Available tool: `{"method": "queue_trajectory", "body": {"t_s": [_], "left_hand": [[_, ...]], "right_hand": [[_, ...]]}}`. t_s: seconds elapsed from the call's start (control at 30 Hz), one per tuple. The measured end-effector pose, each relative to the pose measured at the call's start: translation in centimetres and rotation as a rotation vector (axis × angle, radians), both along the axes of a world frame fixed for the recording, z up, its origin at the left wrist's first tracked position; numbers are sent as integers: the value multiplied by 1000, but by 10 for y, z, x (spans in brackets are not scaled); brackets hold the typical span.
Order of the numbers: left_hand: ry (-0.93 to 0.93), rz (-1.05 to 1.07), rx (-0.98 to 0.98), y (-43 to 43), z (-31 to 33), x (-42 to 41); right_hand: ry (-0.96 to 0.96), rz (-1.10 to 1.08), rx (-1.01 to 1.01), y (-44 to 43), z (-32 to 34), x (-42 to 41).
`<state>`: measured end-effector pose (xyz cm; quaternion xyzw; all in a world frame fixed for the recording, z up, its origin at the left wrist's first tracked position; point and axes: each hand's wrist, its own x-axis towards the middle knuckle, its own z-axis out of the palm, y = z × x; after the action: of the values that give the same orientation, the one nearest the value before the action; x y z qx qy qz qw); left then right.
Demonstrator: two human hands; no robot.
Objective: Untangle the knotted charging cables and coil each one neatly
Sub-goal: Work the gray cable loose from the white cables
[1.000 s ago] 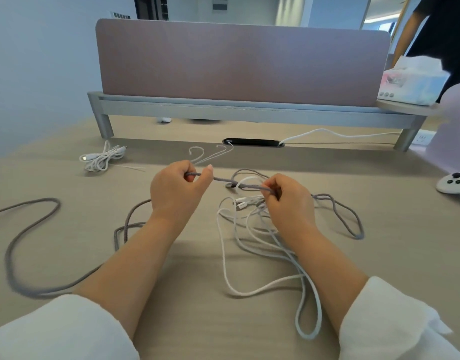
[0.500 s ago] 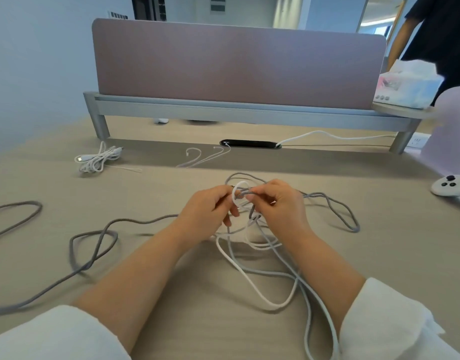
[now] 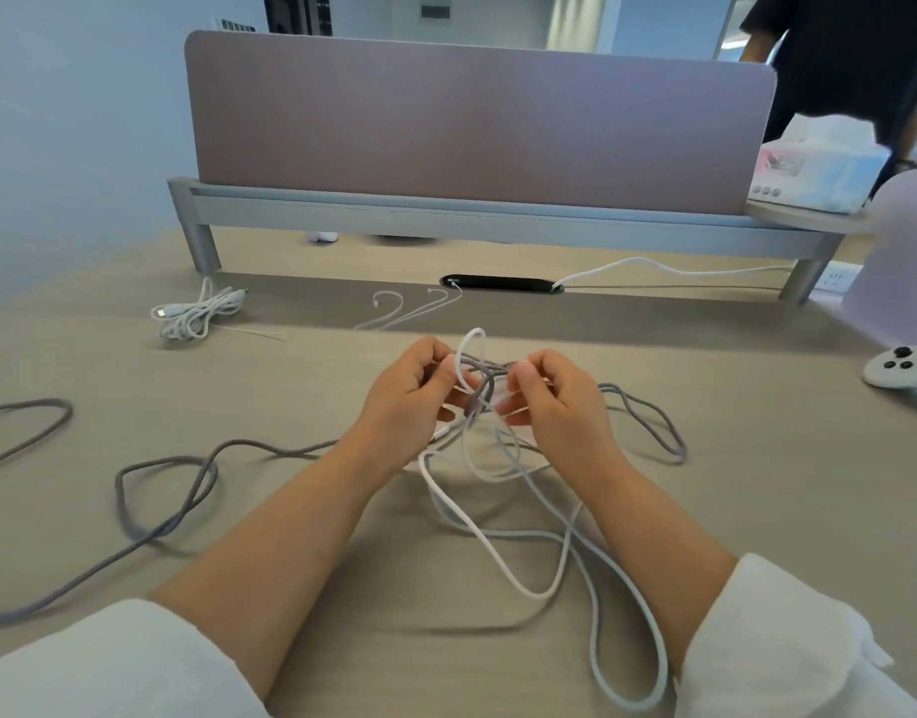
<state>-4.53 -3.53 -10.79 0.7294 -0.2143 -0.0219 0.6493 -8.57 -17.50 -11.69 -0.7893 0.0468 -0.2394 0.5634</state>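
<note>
A knot of grey and white cable hangs lifted between both hands above the desk's middle. My left hand pinches it from the left, and my right hand pinches it from the right. A white loop sticks up out of the knot. The grey braided cable trails left across the desk in loose bends, with another grey loop to the right. White cable hangs from the knot and runs in long loops toward me. A bundled white cable lies at the far left.
A mauve divider panel on a grey frame closes the desk's far side, with a black cable slot below it. A white controller lies at the right edge. A tissue pack and a standing person are at the far right.
My hands drew together from a stretched grey strand to the knot itself and lifted it. The grey cable on the left shifted and slackened.
</note>
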Motion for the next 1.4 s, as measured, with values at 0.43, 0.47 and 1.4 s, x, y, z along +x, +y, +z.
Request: {"method": "queue_trajectory", "body": {"t_s": [0.43, 0.47, 1.4], "left_hand": [[56, -41, -45, 5, 3, 0], [52, -54, -51, 5, 3, -1], [-232, -56, 299, 10, -2, 10]], "right_hand": [[157, 286, 268, -1, 1, -6], [137, 300, 360, 0, 2, -5], [190, -45, -90, -13, 9, 0]]}}
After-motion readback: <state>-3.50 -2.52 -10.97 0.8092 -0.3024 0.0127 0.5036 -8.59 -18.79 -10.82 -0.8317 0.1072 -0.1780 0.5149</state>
